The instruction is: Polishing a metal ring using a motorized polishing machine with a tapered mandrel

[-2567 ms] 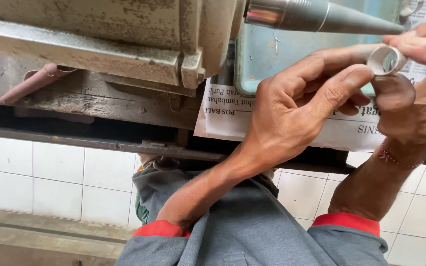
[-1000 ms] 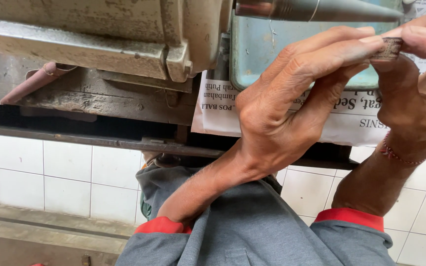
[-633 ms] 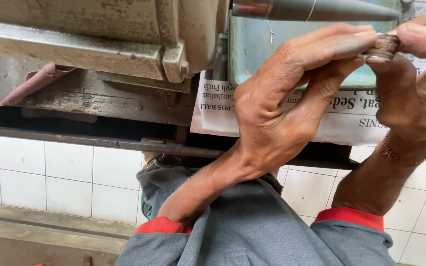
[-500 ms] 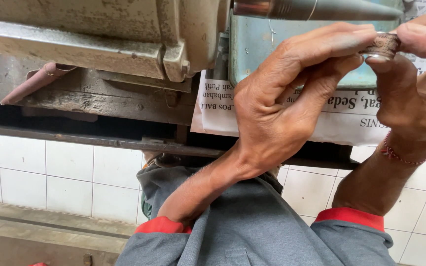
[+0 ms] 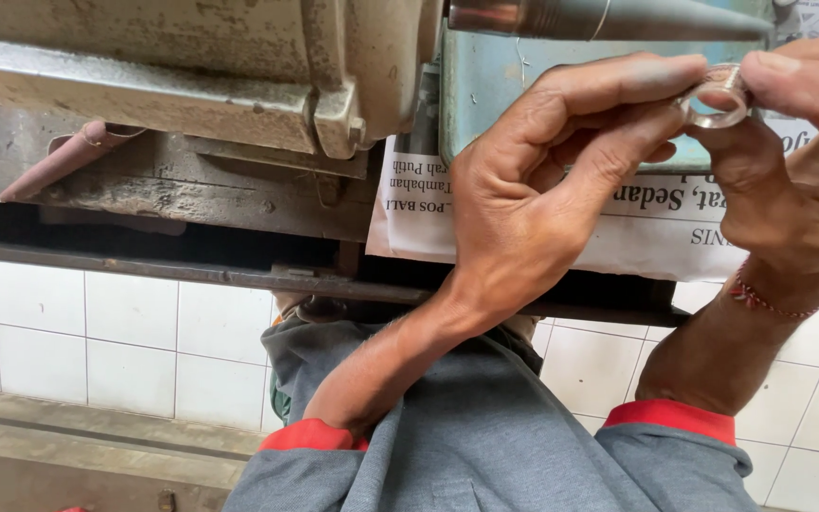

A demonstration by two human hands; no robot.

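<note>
Head view: looking down at two bare hands raised in front of an old machine, with grey sleeves and red cuffs at the near edge.
Ring: a small silvery metal ring (image 5: pixel 716 95) sits at the upper right, held in the air between both hands, just below the tapered steel mandrel (image 5: pixel 609 19).
Ring axis: the band is short, so its axis is the line through the hole; the open bore faces roughly toward the camera and slightly down, showing the round opening and inner wall.
Left hand: the left hand (image 5: pixel 533 199) reaches up and to the right, its index and middle fingertips closed on the ring's left rim, the other fingers curled loosely beneath.
Right hand: the right hand (image 5: pixel 798 180) comes in from the right edge, its thumb pressed on the ring's upper right rim and another finger under it; a red thread bracelet (image 5: pixel 760 299) circles the wrist.
Ring against grip: the ring lies pinched between the fingertips of both hands, at their meeting point, not in either palm.
Mandrel: it lies horizontally along the top, narrowing toward the right.
Behind: a teal metal box (image 5: pixel 523 104) and a sheet of newspaper (image 5: pixel 656 228) sit behind the hands.
Left: a worn grey machine housing (image 5: pixel 191 66) fills the far left, above white wall tiles (image 5: pixel 97 332).
</note>
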